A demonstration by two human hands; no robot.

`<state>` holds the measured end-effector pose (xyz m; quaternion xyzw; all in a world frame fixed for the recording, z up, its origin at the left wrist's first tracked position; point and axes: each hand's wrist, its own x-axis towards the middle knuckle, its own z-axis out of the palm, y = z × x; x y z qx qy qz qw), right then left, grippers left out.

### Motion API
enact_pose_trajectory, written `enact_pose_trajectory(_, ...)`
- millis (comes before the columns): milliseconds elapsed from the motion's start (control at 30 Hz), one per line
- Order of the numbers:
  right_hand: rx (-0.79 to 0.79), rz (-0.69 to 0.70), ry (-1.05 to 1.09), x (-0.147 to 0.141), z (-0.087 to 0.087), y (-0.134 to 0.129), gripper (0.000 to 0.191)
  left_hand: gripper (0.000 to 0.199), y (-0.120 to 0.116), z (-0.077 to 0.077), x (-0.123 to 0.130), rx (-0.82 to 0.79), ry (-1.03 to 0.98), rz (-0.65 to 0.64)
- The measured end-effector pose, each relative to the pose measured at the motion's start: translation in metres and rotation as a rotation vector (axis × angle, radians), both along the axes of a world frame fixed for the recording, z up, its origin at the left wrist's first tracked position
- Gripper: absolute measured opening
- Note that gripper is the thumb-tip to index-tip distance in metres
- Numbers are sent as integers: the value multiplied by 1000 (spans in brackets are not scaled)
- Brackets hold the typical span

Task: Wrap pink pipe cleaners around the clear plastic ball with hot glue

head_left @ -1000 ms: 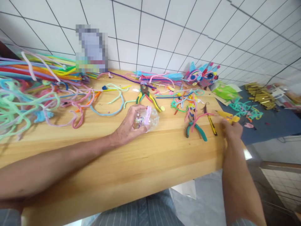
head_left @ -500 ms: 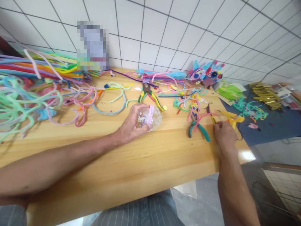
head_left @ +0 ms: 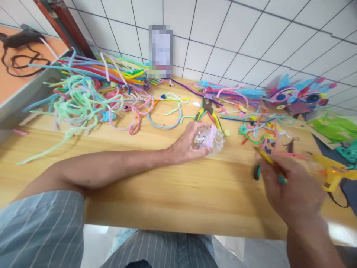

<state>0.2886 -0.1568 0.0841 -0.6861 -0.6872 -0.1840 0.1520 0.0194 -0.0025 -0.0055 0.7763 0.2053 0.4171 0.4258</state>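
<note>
My left hand [head_left: 188, 145] is closed around a small clear plastic bag [head_left: 217, 143] with a lilac strip across it. Tiny colourful bits, like beads, show inside the bag. My right hand [head_left: 292, 190] is raised over the right side of the table, pinching a slim yellow tool [head_left: 263, 154] with a darker rear part. Motion blur hides its exact kind. Below that hand lie teal-handled pliers [head_left: 257, 172], mostly covered. Behind the bag, pliers with yellow-and-green handles [head_left: 208, 109] lie opened out.
Tangled pipe cleaners [head_left: 80, 98] cover the left of the wooden table [head_left: 167, 197]. A yellow glue gun [head_left: 333, 173] lies at the right, near a green packet [head_left: 334, 124]. Fluffy decorated figures [head_left: 295, 95] stand by the tiled wall. A phone-like blurred object [head_left: 161, 52] leans there.
My right hand has lifted the slim yellow tool from beside the glue gun and moved toward me. My left hand keeps hold of the bag. The view has swung left.
</note>
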Motion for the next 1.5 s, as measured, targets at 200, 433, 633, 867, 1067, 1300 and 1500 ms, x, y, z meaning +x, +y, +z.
enact_pose_trajectory(200,202,518,-93,-37,-20,35,21,66,-1,3,0,35,5,9)
enact_pose_trajectory(433,191,525,-53,-32,-34,31,47,68,-1,4,1,36,28,19)
enact_pose_trajectory(633,207,538,-70,-39,-32,33,44,67,-1,6,0,16,29,15)
enact_pose_trajectory(867,213,539,-89,-39,-34,35,40,66,-2,6,0,27,33,19)
enact_pose_trajectory(1067,212,528,-83,-38,-37,34,42,67,-2,5,0,15,30,19)
enact_pose_trajectory(1300,207,519,-76,-37,-38,34,41,68,-2,6,-1,3,40,13)
enact_pose_trajectory(1500,205,534,-74,-40,-33,33,34,68,-2,8,-2,-2,47,14)
